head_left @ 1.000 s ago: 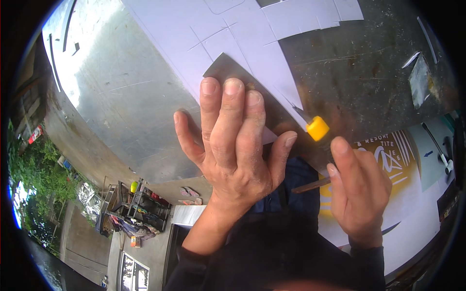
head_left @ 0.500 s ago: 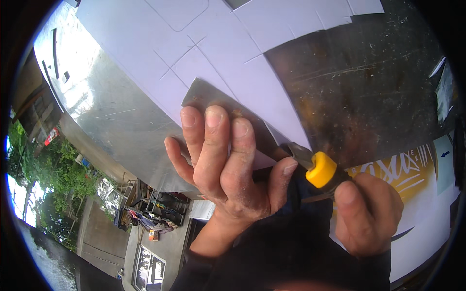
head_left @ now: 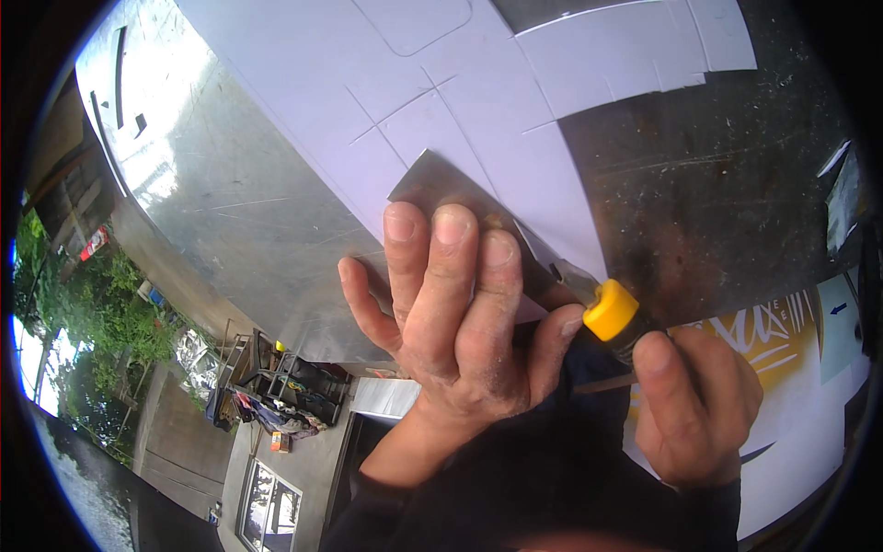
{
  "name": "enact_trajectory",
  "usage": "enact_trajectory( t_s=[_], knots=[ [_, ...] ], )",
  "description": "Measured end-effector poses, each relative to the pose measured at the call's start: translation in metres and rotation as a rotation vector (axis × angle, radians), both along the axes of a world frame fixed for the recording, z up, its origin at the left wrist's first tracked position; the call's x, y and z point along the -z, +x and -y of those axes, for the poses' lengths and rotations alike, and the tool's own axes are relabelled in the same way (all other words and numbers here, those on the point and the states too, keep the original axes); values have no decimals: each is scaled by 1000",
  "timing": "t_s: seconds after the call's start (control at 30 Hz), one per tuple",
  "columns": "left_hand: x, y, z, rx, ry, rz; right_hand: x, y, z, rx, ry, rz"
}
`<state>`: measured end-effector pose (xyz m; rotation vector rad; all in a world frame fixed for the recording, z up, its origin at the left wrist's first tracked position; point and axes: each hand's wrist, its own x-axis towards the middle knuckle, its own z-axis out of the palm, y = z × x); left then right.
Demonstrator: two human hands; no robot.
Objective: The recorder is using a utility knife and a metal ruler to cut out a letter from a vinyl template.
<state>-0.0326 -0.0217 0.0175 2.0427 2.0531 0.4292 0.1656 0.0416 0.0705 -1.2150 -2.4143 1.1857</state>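
Note:
A large pale lilac-white sheet [head_left: 478, 64], scored with crossing lines and a rounded outline, lies on a metal tabletop. Across its near part rests a flat metal straightedge [head_left: 432, 181]. My left hand [head_left: 469, 313] presses down on that metal with spread fingers, its thumb out to the right. A utility knife [head_left: 612, 310] with a yellow collar and dark handle is in my right hand [head_left: 694, 396], fingers closed round it. Its blade tip sits by the straightedge's right side, over the sheet; whether it touches cannot be made out.
The scratched metal tabletop [head_left: 267, 212] extends left, with thin dark offcuts [head_left: 120, 78] near its far edge. At right lie a printed white-and-gold sheet [head_left: 782, 460] and a crumpled clear scrap [head_left: 842, 207]. Below left, a rack with cloths [head_left: 285, 396] stands on the floor.
Within the picture, the sheet, straightedge and left hand have shifted right, and the sheet slightly down. The knife and right hand stay almost in place, the straightedge still under my left fingers.

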Motion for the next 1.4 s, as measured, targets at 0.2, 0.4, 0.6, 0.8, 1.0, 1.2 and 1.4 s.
enact_trajectory(
  t_s=[0.2,0.4,0.6,0.8,1.0,1.2,1.4],
  knots=[
    [4,0,1,-9,31,2,0,-3,2,0,31,24],
    [5,3,-2,-3,48,13,-2,-4,3,-15,33,46],
    [3,2,1,-19,33,5,-1,-8,5,-23,47,32],
    [3,1,0,-33,42,37,-11,-6,5,-8,-2,34],
    [3,2,1,-37,35,34,-5,-6,8,-20,-9,68],
    [4,3,0,-36,52,24,10,-7,18,84,173,22],
    [0,3,-1,-48,29,20,-8,-11,7,-27,27,61]
  ],
)
